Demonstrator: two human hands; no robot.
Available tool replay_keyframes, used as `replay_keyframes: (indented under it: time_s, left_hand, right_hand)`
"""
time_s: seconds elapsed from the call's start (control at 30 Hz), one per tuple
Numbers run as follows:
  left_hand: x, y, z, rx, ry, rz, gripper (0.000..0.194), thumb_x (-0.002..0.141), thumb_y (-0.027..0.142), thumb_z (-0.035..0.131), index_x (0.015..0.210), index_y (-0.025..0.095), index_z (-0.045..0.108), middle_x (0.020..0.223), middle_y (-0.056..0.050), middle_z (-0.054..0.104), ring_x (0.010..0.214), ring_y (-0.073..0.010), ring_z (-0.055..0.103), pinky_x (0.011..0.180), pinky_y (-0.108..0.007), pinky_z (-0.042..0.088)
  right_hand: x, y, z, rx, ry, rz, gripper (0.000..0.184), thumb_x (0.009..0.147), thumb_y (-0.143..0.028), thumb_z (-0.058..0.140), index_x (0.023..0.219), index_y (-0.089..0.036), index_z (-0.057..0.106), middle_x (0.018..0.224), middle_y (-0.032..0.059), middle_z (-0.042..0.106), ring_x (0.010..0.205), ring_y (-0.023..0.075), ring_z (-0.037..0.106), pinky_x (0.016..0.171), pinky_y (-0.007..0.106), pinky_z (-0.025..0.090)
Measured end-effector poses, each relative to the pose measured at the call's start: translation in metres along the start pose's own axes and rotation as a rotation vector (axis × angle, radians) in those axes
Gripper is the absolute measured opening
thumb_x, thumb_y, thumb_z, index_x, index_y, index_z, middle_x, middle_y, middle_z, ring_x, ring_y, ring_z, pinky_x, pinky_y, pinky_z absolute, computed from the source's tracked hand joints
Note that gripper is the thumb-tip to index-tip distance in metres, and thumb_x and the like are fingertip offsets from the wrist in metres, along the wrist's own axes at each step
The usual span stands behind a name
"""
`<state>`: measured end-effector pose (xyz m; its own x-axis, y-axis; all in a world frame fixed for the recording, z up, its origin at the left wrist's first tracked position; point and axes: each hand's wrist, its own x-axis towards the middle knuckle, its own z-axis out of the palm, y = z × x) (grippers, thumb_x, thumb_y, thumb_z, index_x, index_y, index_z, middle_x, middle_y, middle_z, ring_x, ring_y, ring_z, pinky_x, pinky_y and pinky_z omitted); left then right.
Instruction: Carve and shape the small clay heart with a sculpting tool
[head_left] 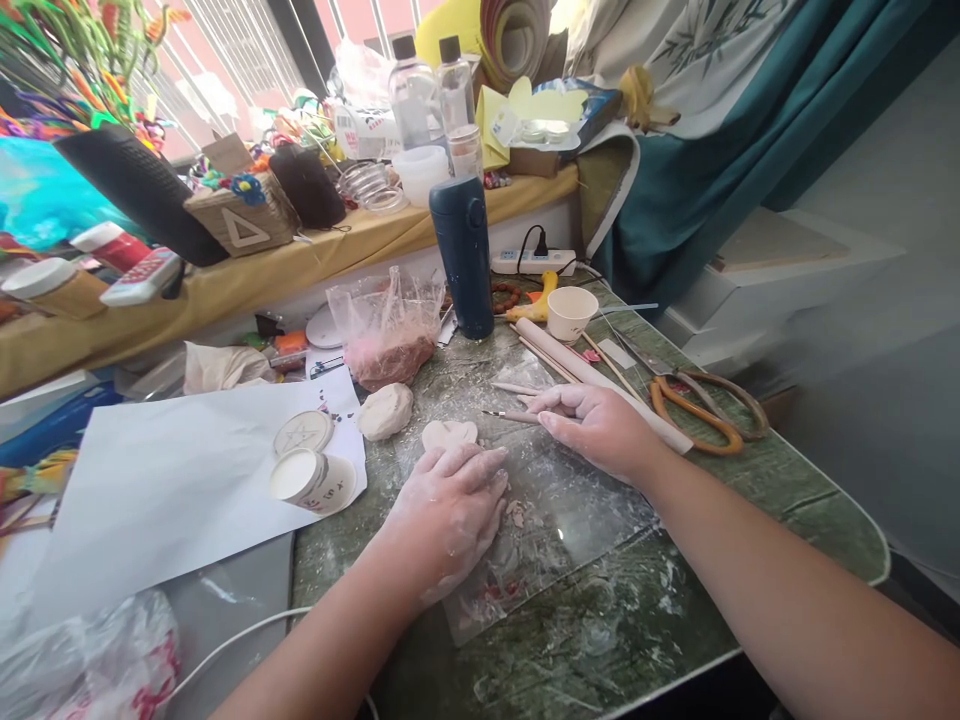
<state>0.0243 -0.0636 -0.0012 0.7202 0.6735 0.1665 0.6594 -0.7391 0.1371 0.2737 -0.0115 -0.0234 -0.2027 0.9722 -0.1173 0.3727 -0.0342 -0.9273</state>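
Note:
My left hand (457, 515), dusted with white powder, lies palm down with its fingers extended over a flat, pale piece of clay (448, 435). Part of that piece shows beyond the fingers; the rest is hidden under them. In my right hand (589, 425) is a slim modelling tool (511, 416), pinched between thumb and fingers, its dark tip pointing left toward the clay. Another pale stick (517, 388) lies close to the right fingers. Behind the left hand sits a rounded lump of pale clay (385, 411). Beneath both hands spreads a clear plastic sheet (577, 520), smudged with powder.
A blue bottle (462, 260) stands at the back beside a plastic bag of pinkish material (390, 340). Large scissors (697, 410), a rolling pin (600, 385) and a white bowl (572, 312) are at right. A paper cup (311, 480) rests on white paper (187, 490) at left.

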Motion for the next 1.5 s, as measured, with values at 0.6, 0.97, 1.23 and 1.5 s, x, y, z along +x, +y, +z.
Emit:
replay_keyframes:
  time_s: [0.6, 0.97, 1.23, 1.5]
  left_hand:
    - [0.005, -0.007, 0.008, -0.120, 0.097, -0.192, 0.022, 0.096, 0.037, 0.068, 0.115, 0.027, 0.069, 0.124, -0.004, 0.070, 0.121, -0.0295, 0.056, 0.103, -0.050, 0.042]
    - [0.001, 0.016, -0.003, 0.133, 0.006, -0.084, 0.020, 0.101, 0.027, 0.057, 0.113, 0.026, 0.073, 0.124, -0.004, 0.071, 0.115, -0.0283, 0.060, 0.085, -0.044, 0.047]
    - [-0.002, 0.025, 0.001, 0.144, -0.014, -0.114, 0.026, 0.099, 0.029, 0.058, 0.120, 0.019, 0.070, 0.127, -0.007, 0.071, 0.116, -0.0300, 0.062, 0.090, -0.047, 0.050]
    - [-0.002, -0.027, -0.006, -0.097, 0.156, -0.284, 0.066, 0.085, 0.045, 0.078, 0.140, 0.019, 0.054, 0.139, -0.015, 0.063, 0.130, -0.0347, 0.056, 0.111, -0.056, 0.043]
  right_hand:
    - [0.002, -0.001, -0.001, 0.032, -0.036, -0.024, 0.021, 0.086, -0.034, 0.065, 0.098, -0.022, 0.076, 0.100, 0.0049, 0.075, 0.087, 0.0236, 0.065, 0.072, 0.033, 0.046]
    - [0.002, 0.004, -0.001, 0.047, -0.048, 0.008, 0.024, 0.087, -0.037, 0.066, 0.102, -0.022, 0.076, 0.089, 0.0035, 0.076, 0.076, 0.0213, 0.064, 0.066, 0.031, 0.045]
    - [0.002, 0.003, 0.000, 0.025, -0.007, -0.019, 0.023, 0.087, -0.035, 0.065, 0.101, -0.021, 0.077, 0.093, 0.0040, 0.077, 0.082, 0.0229, 0.067, 0.071, 0.032, 0.049]
    - [0.001, 0.004, 0.001, 0.016, -0.020, -0.015, 0.023, 0.086, -0.036, 0.068, 0.102, -0.022, 0.077, 0.096, 0.0042, 0.078, 0.089, 0.0250, 0.071, 0.078, 0.034, 0.052]
